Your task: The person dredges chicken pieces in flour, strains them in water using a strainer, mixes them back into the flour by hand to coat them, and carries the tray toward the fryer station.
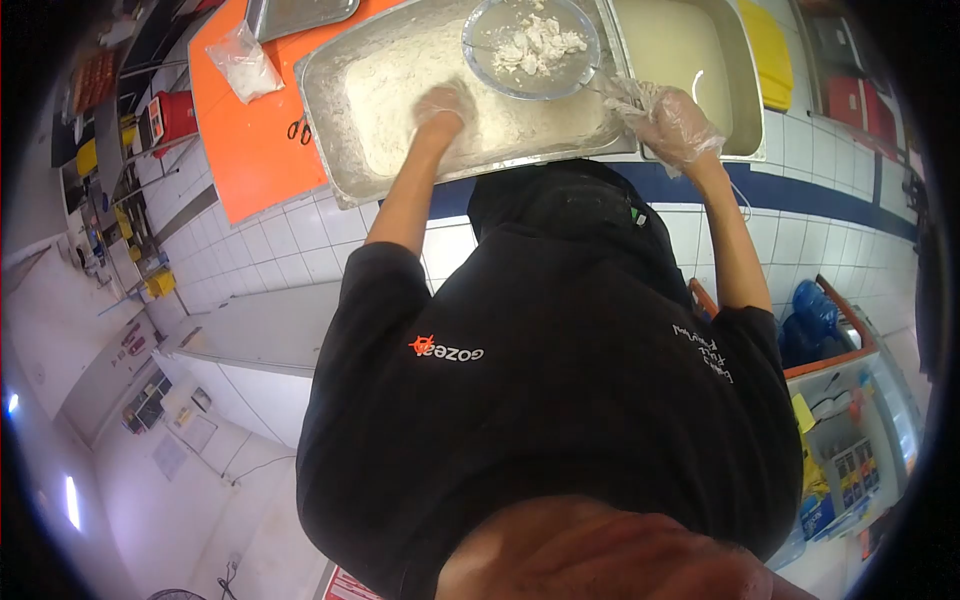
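Off-white flour (385, 115) fills much of a metal tray (335, 165). My left hand (445, 105) reaches into the flour in a clear plastic glove; it is blurred and its fingers are hard to make out. Above the tray's right part is a round mesh strainer (530, 48) holding pale lumpy crumbs (540, 45). The gloved fingers of my right hand (680, 125) close round the strainer's handle, at the tray's right edge. Beside that hand, on the right, a second metal pan (745, 95) contains pale cloudy liquid (680, 50).
An orange tabletop (235, 165) lies to the left, bearing a plastic bag of white powder (245, 68), scissors (299, 130) by the tray and another metal tray (300, 15). A yellow object (767, 55) stands right of the liquid pan. Blue bottles (810, 315) sit lower right.
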`<action>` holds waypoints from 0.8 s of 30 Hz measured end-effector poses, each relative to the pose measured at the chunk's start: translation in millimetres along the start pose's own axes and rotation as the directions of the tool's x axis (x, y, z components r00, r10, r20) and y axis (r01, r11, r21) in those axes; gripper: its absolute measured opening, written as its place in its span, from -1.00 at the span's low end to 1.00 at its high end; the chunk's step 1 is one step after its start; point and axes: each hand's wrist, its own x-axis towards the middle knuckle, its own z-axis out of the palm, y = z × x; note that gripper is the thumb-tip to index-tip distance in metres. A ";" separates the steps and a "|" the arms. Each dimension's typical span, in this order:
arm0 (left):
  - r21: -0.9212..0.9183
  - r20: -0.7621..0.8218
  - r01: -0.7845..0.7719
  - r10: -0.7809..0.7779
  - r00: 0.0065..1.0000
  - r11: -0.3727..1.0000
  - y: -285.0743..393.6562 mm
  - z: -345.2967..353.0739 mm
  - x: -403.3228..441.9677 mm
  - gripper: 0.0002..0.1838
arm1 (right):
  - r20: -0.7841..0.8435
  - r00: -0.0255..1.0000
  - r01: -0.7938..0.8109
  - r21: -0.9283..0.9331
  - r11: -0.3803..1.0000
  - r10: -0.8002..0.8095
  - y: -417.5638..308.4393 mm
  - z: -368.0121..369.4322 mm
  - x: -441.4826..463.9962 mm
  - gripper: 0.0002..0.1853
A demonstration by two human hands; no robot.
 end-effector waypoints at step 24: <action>-0.753 -0.056 -0.064 0.032 0.998 0.655 -56.2 -23.2 -13.7 -0.69 | -0.069 0.987 0.145 0.026 0.989 -0.143 24.0 20.4 1.4 -0.41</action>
